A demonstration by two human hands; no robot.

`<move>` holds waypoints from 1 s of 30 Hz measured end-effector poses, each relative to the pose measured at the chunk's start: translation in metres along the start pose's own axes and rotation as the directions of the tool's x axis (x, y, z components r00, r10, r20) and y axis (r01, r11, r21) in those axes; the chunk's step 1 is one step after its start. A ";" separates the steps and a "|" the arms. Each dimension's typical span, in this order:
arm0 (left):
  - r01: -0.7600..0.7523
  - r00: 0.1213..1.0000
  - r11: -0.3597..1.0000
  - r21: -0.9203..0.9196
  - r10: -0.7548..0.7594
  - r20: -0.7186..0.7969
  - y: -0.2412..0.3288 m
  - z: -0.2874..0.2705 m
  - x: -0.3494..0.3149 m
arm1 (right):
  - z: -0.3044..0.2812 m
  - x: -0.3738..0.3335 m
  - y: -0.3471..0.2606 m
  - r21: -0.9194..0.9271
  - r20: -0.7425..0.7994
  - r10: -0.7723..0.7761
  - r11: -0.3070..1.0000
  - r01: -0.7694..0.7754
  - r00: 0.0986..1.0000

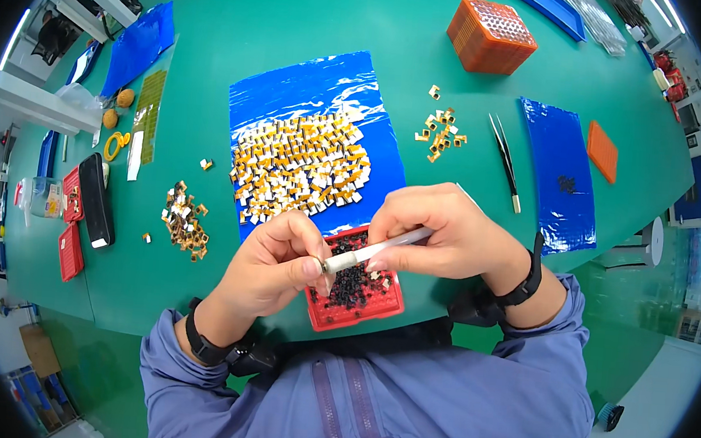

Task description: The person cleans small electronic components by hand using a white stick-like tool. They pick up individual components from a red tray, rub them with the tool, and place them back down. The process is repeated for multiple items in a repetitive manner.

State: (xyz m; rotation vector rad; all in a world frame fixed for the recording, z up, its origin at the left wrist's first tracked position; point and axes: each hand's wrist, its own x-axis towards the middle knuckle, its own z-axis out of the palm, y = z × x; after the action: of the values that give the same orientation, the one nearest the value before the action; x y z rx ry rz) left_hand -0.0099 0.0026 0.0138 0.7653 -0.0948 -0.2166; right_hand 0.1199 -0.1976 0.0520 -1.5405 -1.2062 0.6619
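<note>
Our left hand (277, 264) and right hand (440, 233) pinch a white pen tool (377, 250) above the red tray (357, 289) at the table's (242, 21) near edge, tweezers (505, 159) lying beyond.

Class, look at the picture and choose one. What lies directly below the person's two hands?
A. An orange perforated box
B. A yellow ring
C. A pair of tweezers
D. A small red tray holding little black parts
D. The small red tray of black parts sits right under the left hand and the right hand, which hold a white pen-like tool over it.
</note>
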 end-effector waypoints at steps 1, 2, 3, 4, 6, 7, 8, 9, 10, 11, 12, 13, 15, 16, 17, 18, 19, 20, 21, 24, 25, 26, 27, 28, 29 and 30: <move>-0.001 1.000 1.000 0.004 0.002 -0.004 0.000 0.000 0.000 | 0.000 0.000 0.000 -0.023 -0.016 -0.032 0.999 0.031 0.999; -0.003 1.000 1.000 0.010 0.003 -0.006 0.000 0.000 0.001 | 0.000 -0.001 0.000 0.027 -0.002 0.014 1.000 -0.014 1.000; -0.004 1.000 1.000 0.015 0.005 -0.009 0.000 0.000 0.001 | 0.000 -0.002 0.000 0.076 0.015 0.059 0.995 -0.060 0.998; -0.003 1.000 1.000 0.025 0.003 -0.014 0.000 0.000 0.001 | 0.000 -0.004 0.000 0.124 0.034 0.102 0.987 -0.106 0.994; -0.001 1.000 0.999 0.044 0.002 -0.025 0.000 0.000 0.000 | 0.000 -0.004 0.001 0.075 0.044 0.082 0.994 -0.085 0.996; 0.000 1.000 0.999 0.047 0.001 -0.022 0.000 0.000 0.000 | -0.001 -0.004 0.001 0.050 0.049 0.072 0.996 -0.074 0.996; 0.002 1.000 0.999 0.049 -0.001 -0.017 0.000 0.000 0.000 | -0.001 -0.005 0.002 0.073 0.037 0.058 0.996 -0.061 0.998; 0.003 1.000 0.999 0.051 -0.002 -0.012 0.000 0.000 0.000 | -0.001 -0.005 0.004 0.095 0.024 0.045 0.994 -0.047 0.999; 0.002 1.000 0.999 0.054 -0.001 -0.015 -0.001 0.001 0.001 | -0.001 -0.005 0.005 0.118 0.011 0.031 0.993 -0.033 0.999; 0.000 1.000 0.998 0.057 0.002 -0.022 -0.001 0.001 0.000 | -0.002 -0.005 0.000 0.160 0.023 0.104 0.981 -0.106 0.994; -0.003 1.000 0.998 0.061 0.005 -0.029 -0.001 0.001 0.000 | -0.002 -0.005 0.000 0.121 0.027 0.083 0.989 -0.085 0.996; -0.004 1.000 0.998 0.067 0.006 -0.029 -0.001 0.002 -0.001 | -0.002 -0.004 0.001 0.082 0.032 0.061 0.995 -0.064 0.998; -0.002 1.000 0.997 0.074 0.004 -0.021 -0.001 0.002 0.001 | -0.004 -0.003 0.004 0.016 0.017 -0.022 1.000 0.022 1.000; -0.001 1.000 0.997 0.082 0.003 -0.020 -0.001 0.003 0.001 | -0.003 -0.002 0.007 -0.011 0.002 -0.089 0.996 0.089 0.996; -0.001 1.000 0.996 0.092 0.003 -0.022 -0.001 0.002 0.000 | -0.002 -0.001 0.010 -0.037 -0.008 -0.158 0.987 0.157 0.987; -0.002 1.000 0.995 0.102 0.004 -0.024 -0.001 0.002 0.000 | -0.002 -0.002 0.009 0.004 0.019 -0.090 0.996 0.090 0.996; -0.003 1.000 0.994 0.108 0.005 -0.026 -0.001 0.002 -0.001 | -0.002 -0.004 0.007 0.044 0.049 -0.022 0.999 0.020 0.999; -0.002 1.000 0.993 0.114 0.005 -0.026 -0.001 0.001 -0.001 | -0.003 -0.005 0.005 0.079 0.079 0.045 0.996 -0.051 0.996; -0.002 1.000 0.993 0.120 0.005 -0.027 -0.002 0.001 -0.001 | -0.004 -0.004 0.005 0.037 0.067 -0.009 0.999 0.006 0.998; 0.004 1.000 0.993 0.117 -0.002 -0.018 -0.002 0.002 -0.001 | -0.006 -0.002 0.003 0.006 0.067 -0.032 0.999 0.031 0.997; 0.001 1.000 0.993 0.116 0.001 -0.017 -0.002 0.002 -0.001 | -0.006 -0.003 -0.001 0.057 0.086 0.056 0.997 -0.061 0.995; -0.001 1.000 0.993 0.115 0.003 -0.017 -0.002 0.002 -0.001 | -0.006 -0.004 -0.003 0.106 0.110 0.141 0.983 -0.152 0.984; -0.004 1.000 0.993 0.115 0.006 -0.016 -0.002 0.002 -0.001 | -0.006 -0.004 -0.001 0.088 0.098 0.109 0.989 -0.118 0.989; 0.001 1.000 0.993 0.115 0.001 -0.019 -0.002 0.002 -0.001 | -0.005 -0.004 0.001 0.070 0.087 0.078 0.994 -0.084 0.993; 0.006 1.000 0.994 0.113 -0.004 -0.020 -0.002 0.002 -0.002 | -0.004 -0.004 0.002 0.050 0.075 0.047 0.997 -0.051 0.996; 0.012 1.000 0.994 0.112 -0.009 -0.022 -0.001 0.002 -0.002 | -0.005 -0.004 0.000 0.048 0.071 0.060 0.997 -0.064 0.996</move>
State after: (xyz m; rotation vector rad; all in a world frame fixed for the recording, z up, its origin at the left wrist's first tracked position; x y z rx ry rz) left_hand -0.0121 0.0004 0.0144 0.8796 -0.0836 -0.2144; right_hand 0.1228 -0.2029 0.0530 -1.5285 -1.1884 0.7869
